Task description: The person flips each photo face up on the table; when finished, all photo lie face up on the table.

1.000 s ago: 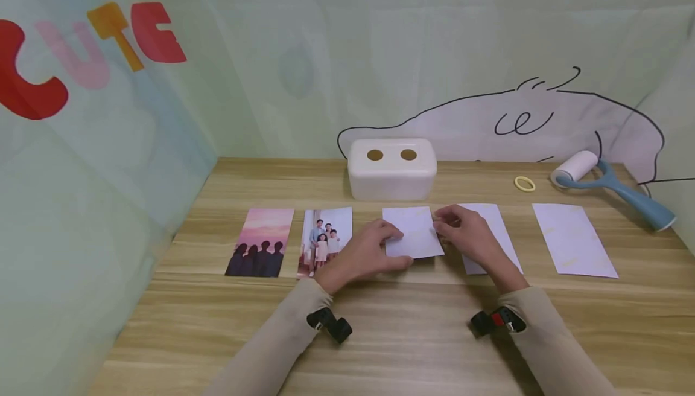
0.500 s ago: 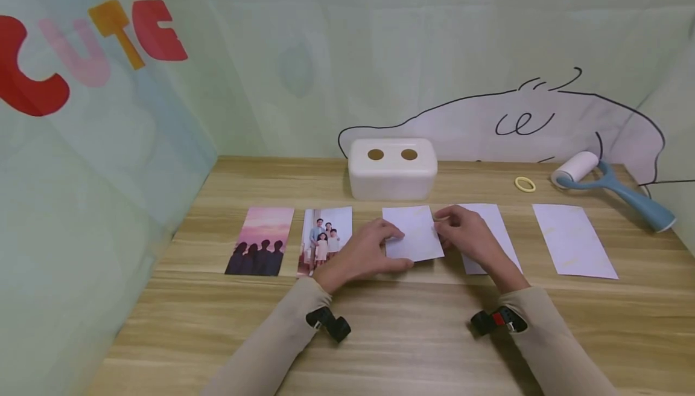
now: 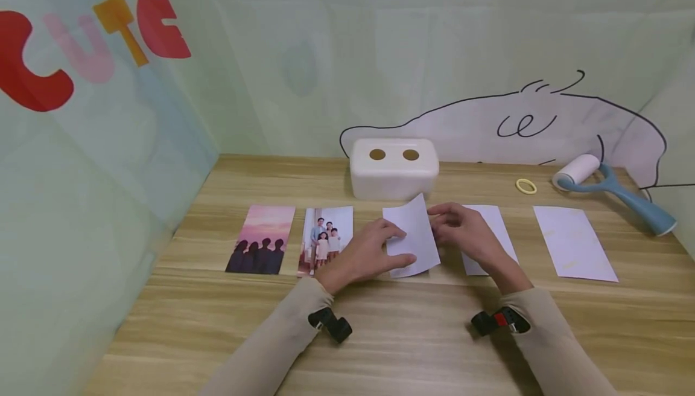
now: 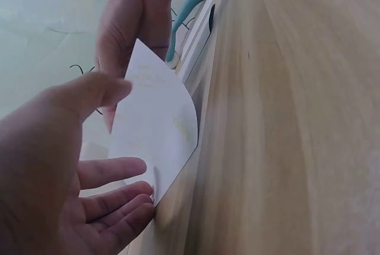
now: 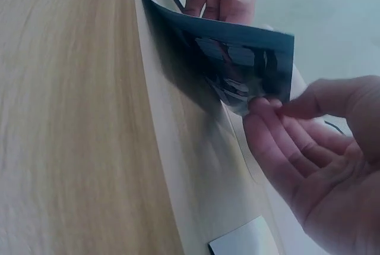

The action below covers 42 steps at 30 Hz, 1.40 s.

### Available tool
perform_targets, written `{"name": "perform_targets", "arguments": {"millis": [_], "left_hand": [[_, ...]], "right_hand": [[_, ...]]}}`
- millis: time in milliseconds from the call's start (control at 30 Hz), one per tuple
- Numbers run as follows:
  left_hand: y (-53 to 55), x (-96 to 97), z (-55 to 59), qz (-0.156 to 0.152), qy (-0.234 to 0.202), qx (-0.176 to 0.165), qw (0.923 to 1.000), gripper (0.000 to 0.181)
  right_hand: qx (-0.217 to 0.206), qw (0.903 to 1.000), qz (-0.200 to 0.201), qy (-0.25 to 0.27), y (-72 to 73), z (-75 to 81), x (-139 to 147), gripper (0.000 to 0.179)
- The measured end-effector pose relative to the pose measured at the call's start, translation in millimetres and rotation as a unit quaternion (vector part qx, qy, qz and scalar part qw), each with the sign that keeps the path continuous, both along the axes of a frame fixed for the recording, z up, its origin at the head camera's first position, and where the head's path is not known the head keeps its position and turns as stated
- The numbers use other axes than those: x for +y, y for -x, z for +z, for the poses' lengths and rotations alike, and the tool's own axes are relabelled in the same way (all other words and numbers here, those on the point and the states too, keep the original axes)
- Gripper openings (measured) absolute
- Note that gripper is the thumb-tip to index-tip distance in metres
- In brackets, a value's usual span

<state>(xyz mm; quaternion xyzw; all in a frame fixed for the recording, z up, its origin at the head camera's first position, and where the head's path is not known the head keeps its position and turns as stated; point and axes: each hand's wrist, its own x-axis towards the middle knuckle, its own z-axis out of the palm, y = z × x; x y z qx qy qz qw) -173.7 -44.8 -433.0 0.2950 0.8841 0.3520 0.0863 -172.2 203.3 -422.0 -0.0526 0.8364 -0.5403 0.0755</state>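
- Pale green backdrop [image 3: 271, 94] hangs behind and to the left of a wood-grain counter [image 3: 380, 341], with big "CUTE" letters [image 3: 163, 28] on its left side and a black line drawing of a face at the back.
- Between the person's hands, at the middle of the row on the counter, is a photo print [image 3: 409, 233], its white back uppermost and its right side bent up; dark figures show on its underside from the right wrist.
- The right hand [image 3: 467, 236] has thumb and fingers clamped on the print's right edge.
- The left hand [image 3: 374, 245] is at the print's left part, fingers apart, thumb spread from them; I cannot tell how firmly they touch it.
- Left of the print lie a family photo [image 3: 323, 233], partly behind the left hand, and a sunset photo [image 3: 263, 236] with four silhouettes.
- To the right lie two white-backed prints [image 3: 575, 242], the nearer one partly behind the right hand.
- Just behind the middle print stands a white box [image 3: 394, 182] with two round holes on top.
- Further right are a pale yellow ring [image 3: 518, 183] and a blue-handled lint roller [image 3: 616, 186].
- Beige sleeves [image 3: 271, 348] carry black wrist devices [image 3: 330, 325].
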Motion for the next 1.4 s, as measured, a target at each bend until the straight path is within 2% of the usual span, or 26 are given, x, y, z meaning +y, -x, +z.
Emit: {"name": "perform_targets", "arguments": {"millis": [167, 400, 600, 733, 1000, 1067, 1133, 1300, 1400], "left_hand": [[1.1, 0.4, -0.4, 0.001, -0.013, -0.003, 0.9999, 0.043], [4.1, 3.2, -2.8, 0.010, -0.036, -0.008, 0.9993, 0.041], [4.4, 5.3, -2.1, 0.043, -0.070, -0.044, 0.9957, 0.046], [3.7, 5.3, -0.8, 0.065, -0.091, -0.071, 0.9911, 0.048], [3.5, 3.5, -0.6, 0.087, -0.133, -0.107, 0.9814, 0.035], [3.1, 3.3, 0.5, 0.090, -0.153, -0.123, 0.9764, 0.030], [2.8, 2.9, 2.4, 0.093, -0.181, -0.150, 0.9674, 0.026], [3.8, 1.2, 8.8, 0.108, -0.256, -0.230, 0.9329, 0.022], [5.4, -0.7, 12.6, 0.122, -0.275, -0.253, 0.9195, 0.023]], "right_hand": [[0.021, 0.9979, 0.060, 0.014, -0.4, -2.9, 1.7, 0.045], [0.058, 0.9880, 0.134, 0.051, -0.2, -9.6, 1.0, 0.052], [0.066, 0.9869, 0.144, 0.033, -2.1, -12.3, -4.3, 0.061], [0.071, 0.9853, 0.150, 0.037, -3.1, -13.1, -8.4, 0.061], [0.072, 0.9852, 0.149, 0.042, -4.9, -14.1, -14.9, 0.061], [0.076, 0.9853, 0.148, 0.041, -4.7, -14.4, -15.9, 0.061], [0.077, 0.9855, 0.146, 0.041, -4.5, -14.5, -16.8, 0.062], [0.074, 0.9873, 0.134, 0.044, -4.7, -13.8, -19.7, 0.064], [0.076, 0.9881, 0.124, 0.050, -4.6, -13.6, -21.1, 0.064]]}}
